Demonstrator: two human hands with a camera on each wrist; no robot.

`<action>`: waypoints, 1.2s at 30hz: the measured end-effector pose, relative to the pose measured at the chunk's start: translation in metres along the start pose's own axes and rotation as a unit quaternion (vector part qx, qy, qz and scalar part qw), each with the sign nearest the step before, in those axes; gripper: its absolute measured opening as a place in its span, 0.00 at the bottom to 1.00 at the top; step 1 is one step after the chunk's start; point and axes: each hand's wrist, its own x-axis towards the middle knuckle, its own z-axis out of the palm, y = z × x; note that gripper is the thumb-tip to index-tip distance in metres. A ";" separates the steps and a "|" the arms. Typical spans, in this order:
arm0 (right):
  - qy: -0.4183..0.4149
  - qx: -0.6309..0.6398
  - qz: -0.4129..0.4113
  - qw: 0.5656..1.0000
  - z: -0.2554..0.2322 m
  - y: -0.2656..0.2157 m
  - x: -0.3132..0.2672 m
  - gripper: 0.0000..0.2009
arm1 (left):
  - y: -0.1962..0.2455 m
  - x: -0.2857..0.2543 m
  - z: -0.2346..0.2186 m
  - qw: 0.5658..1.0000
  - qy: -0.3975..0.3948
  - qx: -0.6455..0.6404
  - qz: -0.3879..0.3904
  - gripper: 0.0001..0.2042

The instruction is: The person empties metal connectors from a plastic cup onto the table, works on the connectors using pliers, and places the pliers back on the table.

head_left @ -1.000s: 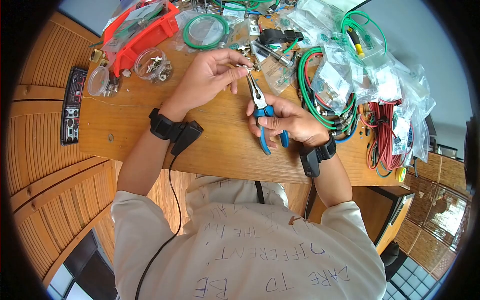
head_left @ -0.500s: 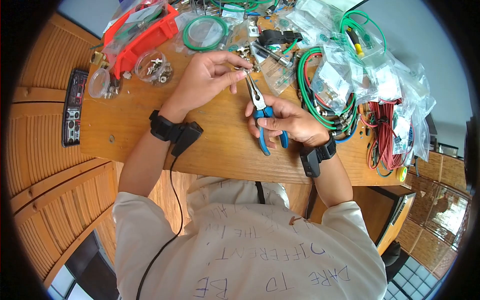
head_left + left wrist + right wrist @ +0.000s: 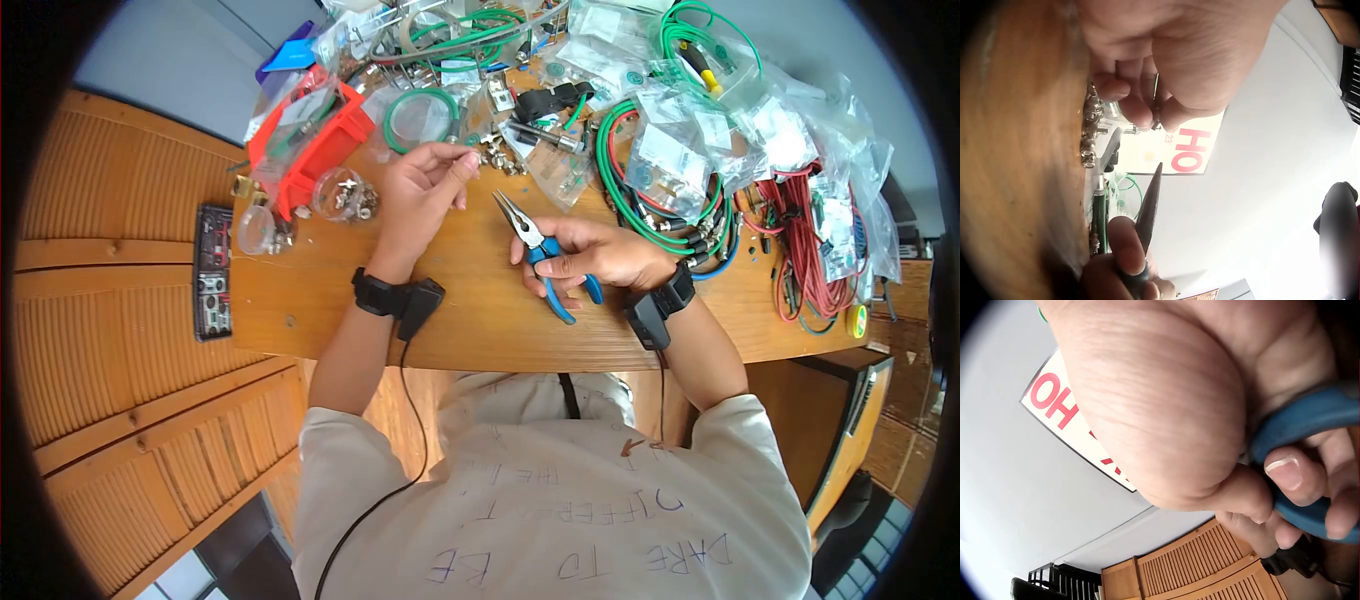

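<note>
My right hand (image 3: pixel 612 252) grips needle-nose pliers (image 3: pixel 526 232) by the blue handles, the bare tips pointing up and left. In the right wrist view one blue handle (image 3: pixel 1310 415) lies across the palm beneath curled fingers. My left hand (image 3: pixel 420 198) is up and to the left of the plier tips, apart from them. Its thumb and forefinger pinch a small, thin metal piece (image 3: pixel 1157 120), mostly hidden by the fingertips; its exact kind I cannot tell. Just beyond that hand, a cluster of metal connectors (image 3: pixel 502 158) lies on the table.
The wooden table (image 3: pixel 470 325) carries a red bin (image 3: pixel 335 140) and clear tubs of small fittings (image 3: pixel 350 198) at left. Coiled green cables (image 3: pixel 608 160), plastic bags (image 3: pixel 665 160) and a red wire bundle (image 3: pixel 805 250) crowd the right side.
The plier tips, earlier at the left fingertips, have drawn away, leaving a gap. The left fingers still pinch the small piece. The head view has shifted, so the scene sits further right.
</note>
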 end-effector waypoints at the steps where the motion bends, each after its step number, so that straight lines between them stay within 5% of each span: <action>1: 0.000 -0.006 0.011 1.000 0.000 -0.001 -0.001 0.12 | 0.000 0.000 0.001 1.000 0.001 -0.005 -0.002 0.11; 10: -0.010 0.003 -0.017 1.000 -0.005 0.009 -0.001 0.11 | 0.021 -0.025 0.004 0.986 -0.050 0.148 -0.052 0.08; 13: -0.005 0.010 -0.024 1.000 -0.006 0.011 -0.002 0.10 | 0.031 -0.042 0.002 0.942 0.000 0.332 -0.041 0.10; 17: -0.018 0.000 -0.032 0.999 -0.007 0.010 -0.002 0.10 | 0.030 -0.052 -0.003 0.930 0.037 0.364 -0.045 0.10; 28: -0.031 -0.022 -0.021 0.999 -0.007 0.009 -0.006 0.12 | 0.023 -0.005 0.041 0.894 -0.001 0.441 0.076 0.13; 36: -0.047 -0.002 -0.012 0.999 -0.011 0.011 -0.003 0.12 | 0.004 -0.001 0.042 0.881 -0.027 0.463 0.093 0.14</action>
